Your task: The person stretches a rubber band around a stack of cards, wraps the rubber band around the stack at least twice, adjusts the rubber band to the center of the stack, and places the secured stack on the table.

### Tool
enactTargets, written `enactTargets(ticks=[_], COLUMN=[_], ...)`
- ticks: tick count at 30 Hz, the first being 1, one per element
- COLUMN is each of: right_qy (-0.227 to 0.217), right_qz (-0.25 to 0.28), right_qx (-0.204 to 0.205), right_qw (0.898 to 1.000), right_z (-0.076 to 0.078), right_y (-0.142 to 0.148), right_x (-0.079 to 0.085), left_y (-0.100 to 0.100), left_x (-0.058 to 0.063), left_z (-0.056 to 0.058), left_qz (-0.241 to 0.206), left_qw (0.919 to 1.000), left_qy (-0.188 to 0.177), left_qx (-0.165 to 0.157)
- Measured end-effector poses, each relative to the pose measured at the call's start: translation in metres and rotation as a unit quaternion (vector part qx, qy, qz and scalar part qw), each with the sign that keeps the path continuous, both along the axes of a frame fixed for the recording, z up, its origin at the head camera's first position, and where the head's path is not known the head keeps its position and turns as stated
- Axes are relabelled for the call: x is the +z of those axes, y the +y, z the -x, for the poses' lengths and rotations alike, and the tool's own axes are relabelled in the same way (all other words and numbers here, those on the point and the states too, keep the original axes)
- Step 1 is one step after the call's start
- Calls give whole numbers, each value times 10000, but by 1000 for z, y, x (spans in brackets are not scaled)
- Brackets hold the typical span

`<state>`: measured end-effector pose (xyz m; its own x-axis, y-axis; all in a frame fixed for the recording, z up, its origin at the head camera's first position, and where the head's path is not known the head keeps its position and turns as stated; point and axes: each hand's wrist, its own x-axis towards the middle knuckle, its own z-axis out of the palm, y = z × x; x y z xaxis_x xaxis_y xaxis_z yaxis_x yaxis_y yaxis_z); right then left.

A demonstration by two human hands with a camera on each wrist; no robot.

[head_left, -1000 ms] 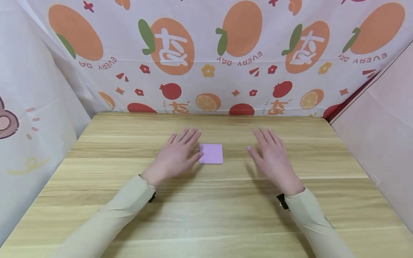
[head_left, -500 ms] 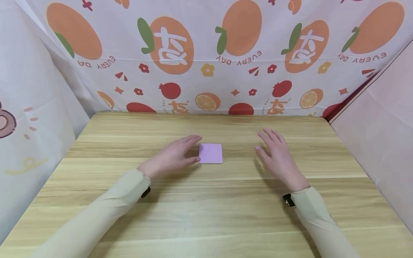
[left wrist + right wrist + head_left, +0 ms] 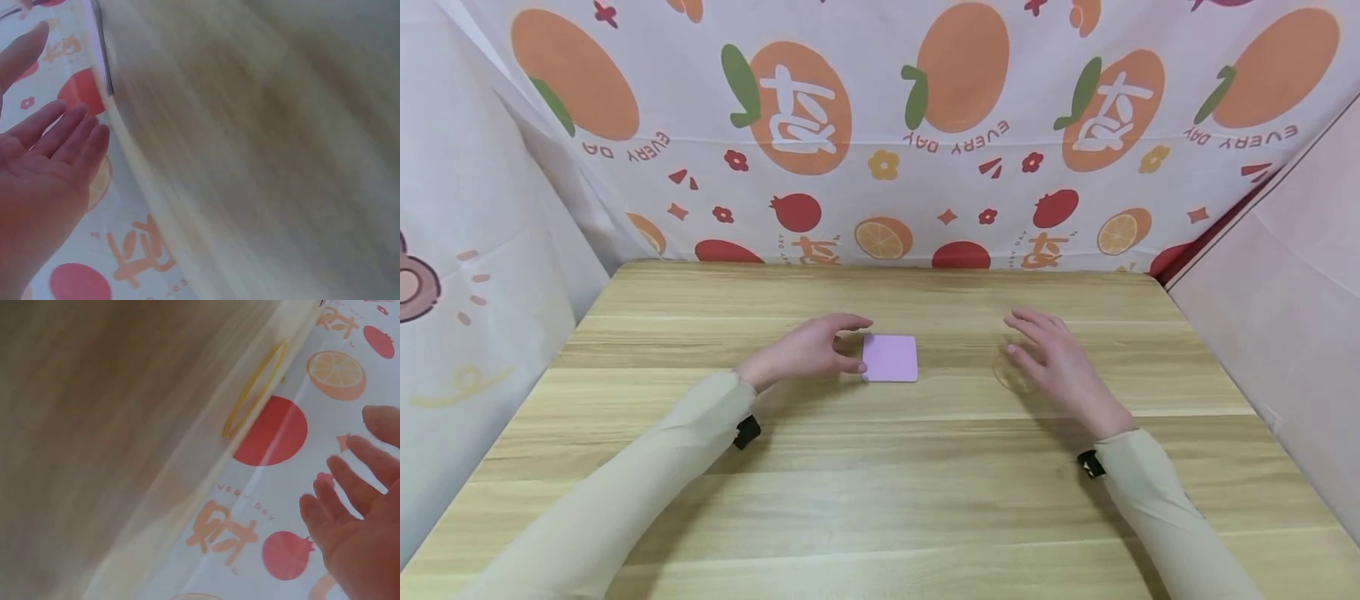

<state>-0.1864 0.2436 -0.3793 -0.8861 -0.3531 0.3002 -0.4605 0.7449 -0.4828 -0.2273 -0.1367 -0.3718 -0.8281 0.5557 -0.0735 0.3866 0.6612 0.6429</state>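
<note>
Centrally, a flat lilac square (image 3: 891,358) lies on the wood-grain table (image 3: 880,492), between the two hands and nearer the left one; the left hand (image 3: 808,346) is at its left side, fingers released and thumb apart from the rest, the thumb tip at the square's lower left corner; whether it touches the square, I cannot tell; the right hand (image 3: 1067,375) is well apart from the square, its fingers slightly bent, likewise released and holding nothing; a thin yellow loop (image 3: 248,385) lies on the table just beside the right thumb, faint in the head view; a fruit-printed cloth (image 3: 880,83) hangs behind the table; pale sleeves (image 3: 677,458) cover both arms, with a dark strap (image 3: 747,432) below the left cuff.
</note>
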Motion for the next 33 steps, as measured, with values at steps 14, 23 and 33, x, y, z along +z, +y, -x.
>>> enactTargets(ticks=[14,23,33], right_qy=[-864,-1359,-1588], right_qz=[-59,-147,-397], right_qx=[493,654,688], right_qw=[9950,9885,9841], right_z=[10,26,47], right_y=[14,26,24], right_x=[-1,-6,-13], left_y=[14,19,24], left_x=[-8,-11,-11], left_z=[12,12,14], left_qz=[-94,235,163], left_qw=[9987,9971,9967], left_qy=[-366,80,110], left_qx=[-347,-718,-782])
